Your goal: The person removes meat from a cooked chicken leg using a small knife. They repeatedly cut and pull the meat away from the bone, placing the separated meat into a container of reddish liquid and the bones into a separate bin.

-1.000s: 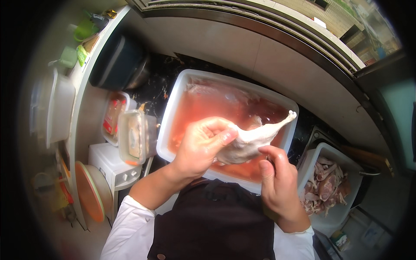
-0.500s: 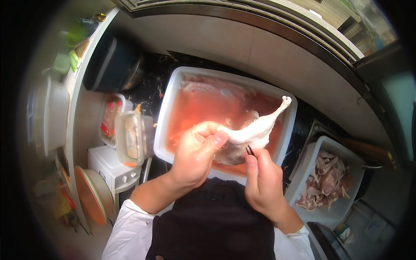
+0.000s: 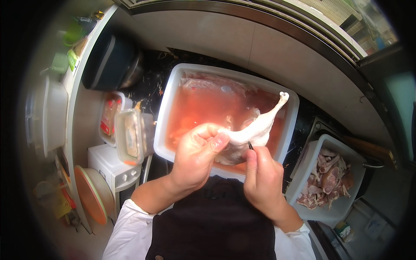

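My left hand (image 3: 197, 151) pinches the thick end of a pale, skin-on poultry leg (image 3: 255, 128) between thumb and fingers. The leg is held over a large white tub (image 3: 161, 130) of reddish water, its bony end pointing up to the far right. Closed around dark tweezers (image 3: 250, 146), my right hand (image 3: 264, 177) is just below the leg. The tweezer tips are together at the leg's skin; whether they grip anything is too small to tell. More pale meat (image 3: 208, 84) lies in the water along the tub's far side.
A second white tub (image 3: 303, 173) at the right holds several raw poultry pieces (image 3: 331, 177). To the left are lidded plastic containers (image 3: 130, 136), a white appliance with knobs (image 3: 108, 167) and a shelf unit (image 3: 78, 108). A tiled wall (image 3: 286, 56) and window (image 3: 346, 21) lie beyond.
The tweezers' tips, apart before, have come together and moved slightly up against the leg's skin with my right hand. My left hand and the leg have barely moved.
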`<state>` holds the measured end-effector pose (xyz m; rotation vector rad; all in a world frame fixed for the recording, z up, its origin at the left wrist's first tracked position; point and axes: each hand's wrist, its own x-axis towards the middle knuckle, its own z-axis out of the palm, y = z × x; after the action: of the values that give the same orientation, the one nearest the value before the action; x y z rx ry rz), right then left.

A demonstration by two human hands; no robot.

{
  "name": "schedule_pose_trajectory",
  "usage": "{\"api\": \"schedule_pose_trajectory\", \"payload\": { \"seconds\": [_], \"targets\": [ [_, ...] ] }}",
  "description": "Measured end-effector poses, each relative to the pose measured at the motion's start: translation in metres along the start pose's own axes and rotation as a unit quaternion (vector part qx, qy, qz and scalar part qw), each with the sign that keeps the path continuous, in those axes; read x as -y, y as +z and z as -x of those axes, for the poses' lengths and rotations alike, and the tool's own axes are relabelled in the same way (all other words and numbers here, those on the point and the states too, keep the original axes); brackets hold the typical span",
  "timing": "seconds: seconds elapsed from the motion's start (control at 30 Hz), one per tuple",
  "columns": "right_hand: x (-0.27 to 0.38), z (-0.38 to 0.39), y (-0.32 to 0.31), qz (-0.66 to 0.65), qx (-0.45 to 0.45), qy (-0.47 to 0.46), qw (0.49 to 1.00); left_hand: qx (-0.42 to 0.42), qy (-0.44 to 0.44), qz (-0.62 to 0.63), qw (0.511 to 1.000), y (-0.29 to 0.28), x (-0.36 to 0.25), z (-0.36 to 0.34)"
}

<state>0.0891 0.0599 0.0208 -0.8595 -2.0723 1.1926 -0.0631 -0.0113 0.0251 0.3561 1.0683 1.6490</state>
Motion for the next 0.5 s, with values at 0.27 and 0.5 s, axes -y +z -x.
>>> {"api": "schedule_pose_trajectory", "payload": {
  "seconds": [0.27,0.5],
  "targets": [
    [0.0026,-0.0009,-0.0051,-0.022,0.037,-0.004,0.999,-0.018,-0.012,0.010,1.000,0.0052,-0.0045,0.0009],
    [0.0005,-0.0015,-0.0051,-0.035,0.037,-0.025,0.998,0.005,0.011,-0.021,1.000,0.0011,-0.0023,0.0016]
  ]
}}
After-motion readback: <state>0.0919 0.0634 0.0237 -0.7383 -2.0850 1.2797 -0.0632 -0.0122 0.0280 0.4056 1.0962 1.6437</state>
